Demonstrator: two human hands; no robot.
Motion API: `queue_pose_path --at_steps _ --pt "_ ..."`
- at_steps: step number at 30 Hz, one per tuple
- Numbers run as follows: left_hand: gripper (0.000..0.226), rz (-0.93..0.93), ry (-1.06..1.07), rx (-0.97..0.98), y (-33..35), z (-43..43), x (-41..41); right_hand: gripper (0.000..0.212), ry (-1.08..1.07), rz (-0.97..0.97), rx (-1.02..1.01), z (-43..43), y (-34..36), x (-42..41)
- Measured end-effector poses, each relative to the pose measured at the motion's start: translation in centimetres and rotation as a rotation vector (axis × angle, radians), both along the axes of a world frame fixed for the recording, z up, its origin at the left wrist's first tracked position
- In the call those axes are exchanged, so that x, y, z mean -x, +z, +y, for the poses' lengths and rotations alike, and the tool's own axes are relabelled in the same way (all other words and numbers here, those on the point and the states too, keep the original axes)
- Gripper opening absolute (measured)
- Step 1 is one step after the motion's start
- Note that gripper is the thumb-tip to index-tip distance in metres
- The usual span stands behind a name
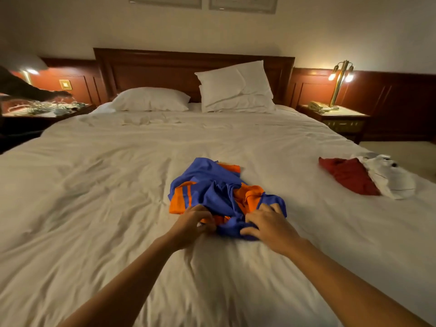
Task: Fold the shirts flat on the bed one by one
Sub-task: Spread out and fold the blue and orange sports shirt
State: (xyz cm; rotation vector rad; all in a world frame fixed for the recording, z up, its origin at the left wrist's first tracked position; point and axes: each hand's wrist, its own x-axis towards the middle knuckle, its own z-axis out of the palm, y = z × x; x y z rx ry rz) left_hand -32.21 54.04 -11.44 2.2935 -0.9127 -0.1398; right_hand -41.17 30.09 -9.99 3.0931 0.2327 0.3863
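A crumpled blue and orange shirt (pixel 212 187) lies in a heap in the middle of the white bed (pixel 118 185). My left hand (pixel 192 224) grips the shirt's near left edge with curled fingers. At the near right edge, my right hand (pixel 266 224) has its fingers bent into the blue cloth. A red shirt (pixel 346 174) and a white shirt (pixel 391 178) lie bunched together near the bed's right edge.
Two white pillows (pixel 151 100) (pixel 236 87) rest against the wooden headboard (pixel 165 67). A nightstand with a lamp (pixel 339 83) and a phone stands at the right. At the far left, another person's arm (pixel 35 92) reaches over a cluttered side table (pixel 42 109).
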Motion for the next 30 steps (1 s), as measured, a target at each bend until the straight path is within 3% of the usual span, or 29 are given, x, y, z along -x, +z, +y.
queue_pose_path --at_steps 4,9,13,16,19,21,25,27,30 --pt "0.016 0.121 0.087 0.216 4.2 -0.3 0.0 0.037 0.004 -0.152 -0.504 -2.2 4.1 -0.1" --pt "0.015 -0.227 0.038 0.348 16.2 -4.3 -2.2 0.047 0.013 -0.309 -0.715 -3.7 13.0 -0.8" --pt "0.014 -0.274 -0.053 0.375 22.3 -7.0 -3.7 0.047 -0.037 -0.398 -0.723 -6.4 17.4 -0.5" --pt "0.024 -0.080 -0.048 0.218 19.8 -8.1 -4.2 0.053 -0.182 -0.358 -0.685 -9.2 15.8 1.1" --pt "0.044 0.045 -0.120 -0.131 13.1 -7.1 -3.6 0.056 -0.330 -0.254 -0.765 -11.6 11.7 2.9" --pt "0.031 0.204 -0.170 -0.236 8.2 -6.4 -2.6 0.052 -0.344 -0.139 -0.877 -12.3 8.5 3.8" --pt "0.023 0.039 -0.089 -0.153 2.3 -6.5 -1.1 0.038 -0.351 -0.015 -0.966 -11.8 4.9 3.8" --pt "0.003 0.082 -0.005 -0.005 2.0 -6.3 -0.7 0.044 -0.348 0.147 -0.894 -11.5 4.8 3.1" --pt "0.023 0.094 0.094 0.125 4.2 -5.0 -2.0 0.050 -0.266 0.329 -0.745 -11.4 6.0 2.1"
